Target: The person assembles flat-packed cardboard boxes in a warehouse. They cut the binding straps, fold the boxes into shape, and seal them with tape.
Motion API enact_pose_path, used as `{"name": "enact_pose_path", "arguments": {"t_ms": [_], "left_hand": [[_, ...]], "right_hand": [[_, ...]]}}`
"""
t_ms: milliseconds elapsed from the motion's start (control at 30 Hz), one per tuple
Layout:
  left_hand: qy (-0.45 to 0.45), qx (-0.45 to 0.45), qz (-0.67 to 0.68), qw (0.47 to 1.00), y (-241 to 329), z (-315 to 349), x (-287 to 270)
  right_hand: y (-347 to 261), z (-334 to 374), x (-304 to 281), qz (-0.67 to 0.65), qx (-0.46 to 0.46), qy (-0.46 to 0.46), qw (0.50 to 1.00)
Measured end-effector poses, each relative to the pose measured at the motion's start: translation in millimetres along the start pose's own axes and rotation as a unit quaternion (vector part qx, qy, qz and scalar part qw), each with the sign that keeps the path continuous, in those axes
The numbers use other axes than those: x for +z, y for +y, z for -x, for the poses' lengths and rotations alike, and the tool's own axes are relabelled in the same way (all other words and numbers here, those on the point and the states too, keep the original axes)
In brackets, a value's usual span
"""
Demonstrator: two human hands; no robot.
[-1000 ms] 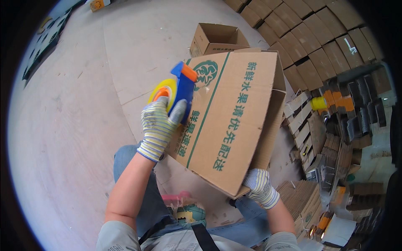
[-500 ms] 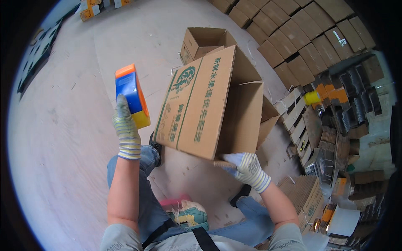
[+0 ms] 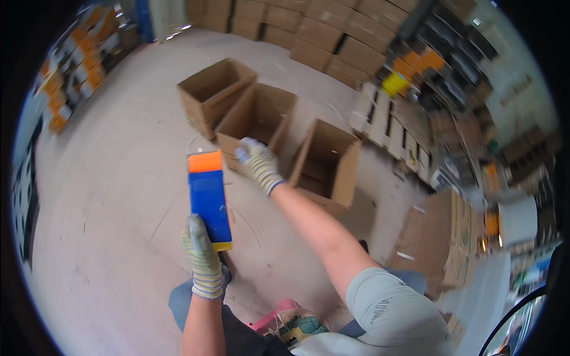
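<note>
In my left hand [image 3: 203, 255] is a blue tape dispenser [image 3: 209, 204] with an orange end and a yellow end, held upright with the thumb over its blue side. My right hand [image 3: 259, 163] reaches out over the near side of the middle cardboard box [image 3: 228, 149], fingers apart and slightly blurred; whether they touch its rim cannot be made out. Beside that box on the floor stand a left box [image 3: 199, 113] and a right box [image 3: 346, 184], all open at the top. Both hands wear striped, grey-white gloves.
Stacked cartons [image 3: 317, 35] line the far wall. A wooden pallet [image 3: 386, 124] lies to the right, with flattened cardboard [image 3: 430, 231] nearer me. Orange and white boxes [image 3: 83, 56] stand at far left. A pink and green item [image 3: 291, 320] sits between my legs.
The large box has left my right hand and now stands on the floor at right. That hand has moved forward to the middle box. The dispenser stays in my left hand; the view has shifted.
</note>
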State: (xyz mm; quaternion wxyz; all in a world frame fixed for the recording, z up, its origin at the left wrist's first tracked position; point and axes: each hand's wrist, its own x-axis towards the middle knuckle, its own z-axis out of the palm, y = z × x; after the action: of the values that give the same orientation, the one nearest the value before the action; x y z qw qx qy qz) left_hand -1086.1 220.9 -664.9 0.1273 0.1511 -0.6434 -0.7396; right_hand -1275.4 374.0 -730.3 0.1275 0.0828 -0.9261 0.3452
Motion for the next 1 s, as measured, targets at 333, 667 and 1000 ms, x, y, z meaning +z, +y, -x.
{"name": "enact_pose_path", "arguments": {"t_ms": [333,667,1000], "left_hand": [[-0.299,0.146,-0.114,0.936,-32.4,107.5,133.1],[-0.368,-0.209,0.11,0.899,-18.6,242.3,222.0],[-0.367,0.058,-0.128,0.92,23.9,316.2,193.8]], "right_hand": [[-28.8,235.1,-220.9,-0.54,0.221,0.076,0.808],[124.6,409.6,-387.5,-0.237,-0.013,0.192,0.952],[337.7,613.6,-528.5,0.119,0.609,0.459,0.636]]}}
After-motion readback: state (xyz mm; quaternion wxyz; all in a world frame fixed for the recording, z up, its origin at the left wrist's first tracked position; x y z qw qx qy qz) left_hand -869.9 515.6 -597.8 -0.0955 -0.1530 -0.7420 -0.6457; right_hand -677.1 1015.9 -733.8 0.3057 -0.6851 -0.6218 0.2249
